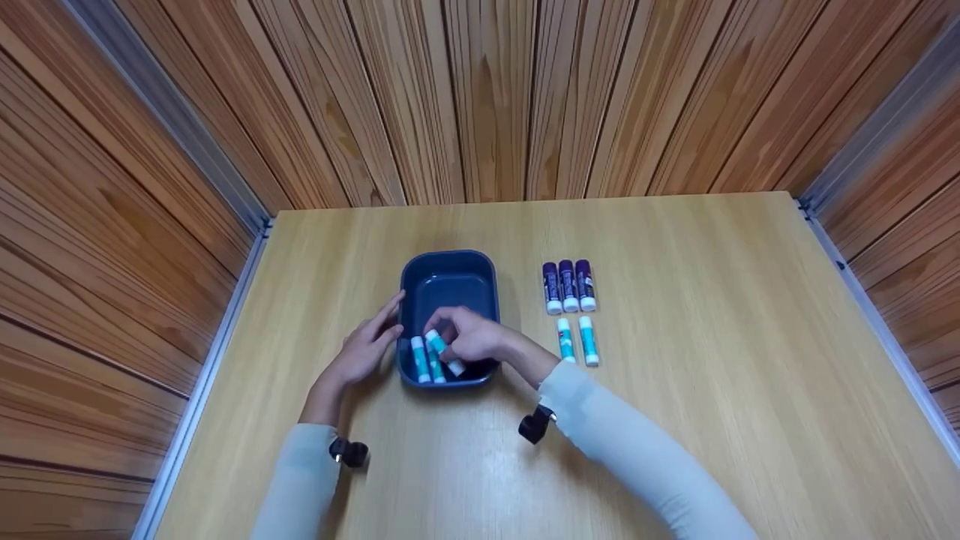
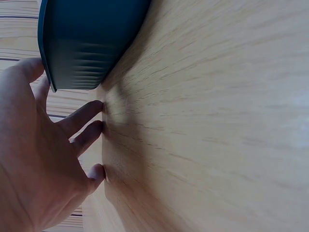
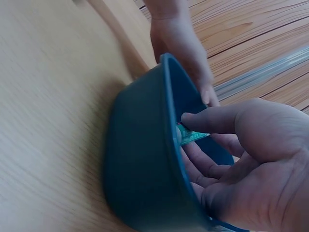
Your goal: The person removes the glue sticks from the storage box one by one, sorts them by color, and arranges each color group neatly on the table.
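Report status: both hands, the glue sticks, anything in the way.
Right hand pinching teal glue stick inside blue bin. Left hand against bin's left side. Two more teal sticks in bin; two teal sticks, three purple sticks on table. Nothing visibly blocking.

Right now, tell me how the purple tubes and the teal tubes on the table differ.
Colour: the purple tubes are dark with white near ends; the teal tubes are teal and white.
Number: there are three purple tubes, side by side, but two teal tubes, with a gap between.
Place: the purple tubes lie nearer the far edge of the table than the teal tubes.
Both groups lie on the table, right of the blue tray.
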